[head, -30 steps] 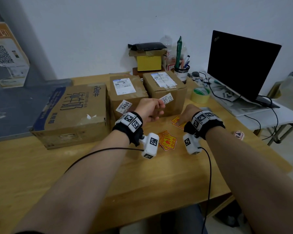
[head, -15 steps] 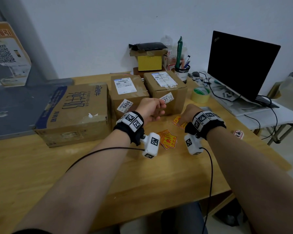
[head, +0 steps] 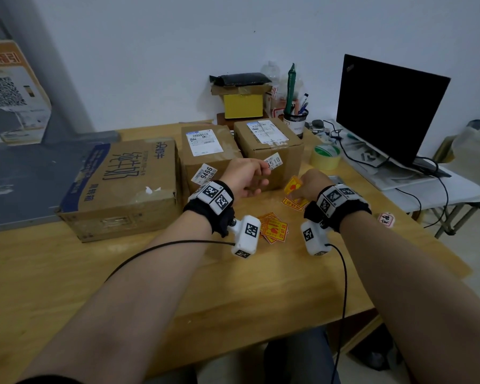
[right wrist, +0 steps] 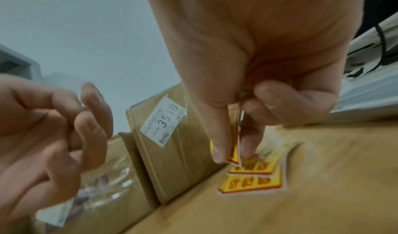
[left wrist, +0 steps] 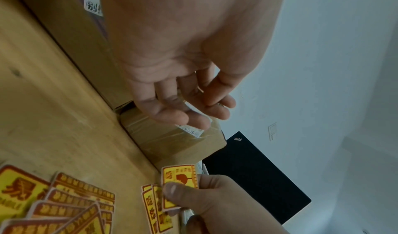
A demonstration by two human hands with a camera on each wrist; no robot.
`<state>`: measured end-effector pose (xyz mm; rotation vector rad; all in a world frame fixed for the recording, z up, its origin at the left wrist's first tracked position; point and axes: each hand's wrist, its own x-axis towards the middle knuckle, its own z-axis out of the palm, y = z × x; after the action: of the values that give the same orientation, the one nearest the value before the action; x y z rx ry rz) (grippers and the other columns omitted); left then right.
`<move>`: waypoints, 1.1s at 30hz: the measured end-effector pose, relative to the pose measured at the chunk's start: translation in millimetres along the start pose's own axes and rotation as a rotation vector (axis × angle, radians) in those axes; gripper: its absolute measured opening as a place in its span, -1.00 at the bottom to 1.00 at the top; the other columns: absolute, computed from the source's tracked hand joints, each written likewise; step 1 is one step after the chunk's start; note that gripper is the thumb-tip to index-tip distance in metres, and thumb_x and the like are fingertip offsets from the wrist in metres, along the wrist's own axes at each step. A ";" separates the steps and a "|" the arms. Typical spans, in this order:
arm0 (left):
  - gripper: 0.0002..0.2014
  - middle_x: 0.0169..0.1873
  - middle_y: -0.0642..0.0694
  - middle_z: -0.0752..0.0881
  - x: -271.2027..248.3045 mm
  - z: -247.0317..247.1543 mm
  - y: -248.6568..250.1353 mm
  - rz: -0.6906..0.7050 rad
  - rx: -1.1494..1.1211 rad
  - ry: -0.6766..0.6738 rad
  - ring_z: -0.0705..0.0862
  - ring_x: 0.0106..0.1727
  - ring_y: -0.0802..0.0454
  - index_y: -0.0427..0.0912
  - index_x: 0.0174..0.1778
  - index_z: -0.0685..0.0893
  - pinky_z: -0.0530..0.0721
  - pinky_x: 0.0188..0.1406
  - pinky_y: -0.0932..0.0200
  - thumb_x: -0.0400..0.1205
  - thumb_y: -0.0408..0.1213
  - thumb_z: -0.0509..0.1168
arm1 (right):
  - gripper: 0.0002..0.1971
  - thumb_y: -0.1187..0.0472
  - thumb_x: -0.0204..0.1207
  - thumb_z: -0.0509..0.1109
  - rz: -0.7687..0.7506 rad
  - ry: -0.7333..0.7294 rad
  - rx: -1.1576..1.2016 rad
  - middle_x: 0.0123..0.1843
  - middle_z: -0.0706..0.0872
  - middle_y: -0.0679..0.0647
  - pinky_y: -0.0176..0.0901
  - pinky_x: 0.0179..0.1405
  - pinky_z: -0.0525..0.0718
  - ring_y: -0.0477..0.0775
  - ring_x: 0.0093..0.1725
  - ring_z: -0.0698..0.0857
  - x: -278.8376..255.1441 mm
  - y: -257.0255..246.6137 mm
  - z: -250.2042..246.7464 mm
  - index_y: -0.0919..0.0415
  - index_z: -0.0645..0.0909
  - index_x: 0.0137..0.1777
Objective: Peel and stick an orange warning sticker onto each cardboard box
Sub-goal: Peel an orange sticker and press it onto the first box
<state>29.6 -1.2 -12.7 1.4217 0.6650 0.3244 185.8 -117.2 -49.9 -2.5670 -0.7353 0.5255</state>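
Up it comes: the right hand (head: 306,187) has lifted 1 orange warning sticker (head: 293,186) clear of the table (head: 178,295), where half a second back it was down among the loose ones. Thumb and fingers pinch it, seemingly still on its backing. The left hand (head: 245,177) hovers just beside, fingers loosely curled, holding nothing, in front of the right-hand box (head: 286,153).

Trouble ahead, I'd say: peeling a corner could curl the sticker onto itself or onto a fingertip, and a second sticker might ride along from the small pile (right wrist: 254,178) beneath. A rushed press could land it over the "3510" label (right wrist: 164,121).

Readable: "9466" label (head: 204,173) on the middle box (head: 208,153), "ThinkPad" on the laptop lid (left wrist: 256,173). The big carton (head: 122,189) carries Chinese print, upside-down here. More stickers (head: 273,230) lie near the wrists.
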 end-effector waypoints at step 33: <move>-0.83 -0.30 0.08 0.86 8.4 -117.8 25.4 0.346 0.133 0.271 0.73 -0.30 0.15 -0.03 -0.21 0.85 0.60 -0.45 0.30 0.69 -0.22 0.45 | -0.96 0.15 0.56 0.60 -0.618 0.122 0.587 -0.58 0.70 -0.26 -0.28 -0.71 0.51 -0.17 -0.67 0.50 -14.6 -155.4 2.6 0.09 0.85 -0.09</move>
<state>-30.0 101.7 8.9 1.6380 0.6663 0.7671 109.6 -4.5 26.6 -1.7010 -1.0783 0.3109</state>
